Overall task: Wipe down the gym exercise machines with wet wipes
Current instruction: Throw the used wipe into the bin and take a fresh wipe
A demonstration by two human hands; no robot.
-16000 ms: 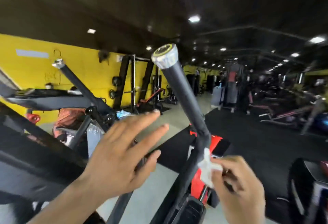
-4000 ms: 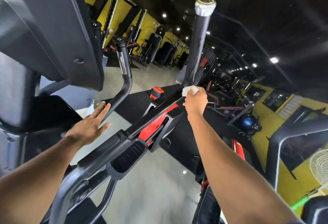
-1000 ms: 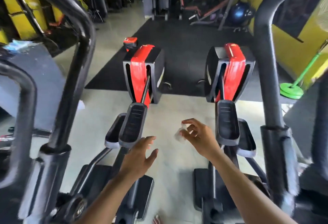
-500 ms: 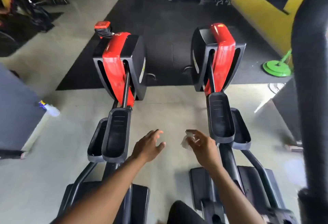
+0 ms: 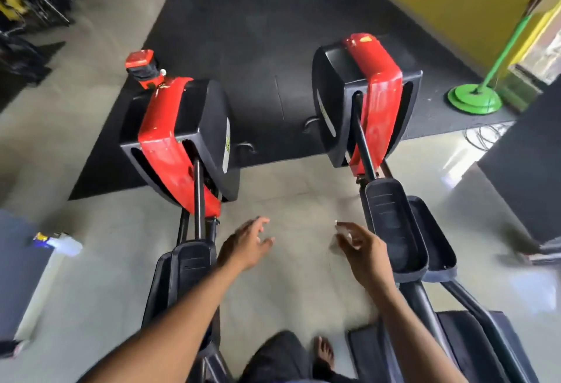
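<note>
Red and black housings of two elliptical machines stand side by side: the left machine [image 5: 179, 139] and the right machine [image 5: 367, 103], both at the near edge of a dark floor mat [image 5: 258, 33]. From each housing a bar runs back toward the person to black foot pedals, the left pedal [image 5: 189, 264] and the right pedal [image 5: 391, 227]. Both hands hang over the pale floor between the machines. The left hand [image 5: 246, 246] holds nothing, its fingers spread and loosely extended. The right hand [image 5: 361, 252] has its fingers curled, pinching a small crumpled wet wipe [image 5: 341, 232] at the fingertips; the wipe is blurred and mostly hidden by the hand, touching no machine. A bare foot [image 5: 323, 352] shows at the near edge, and a spray bottle [image 5: 57, 244] lies far left on the floor.

I judge this a pause between surfaces, with the person looking down to choose the next part. The right pedal lies just beside the wipe hand, so the next move likely calls for bending lower, laying the wipe flat on the pedal tread, and rubbing along its length, perhaps steadying with the free hand.
</note>
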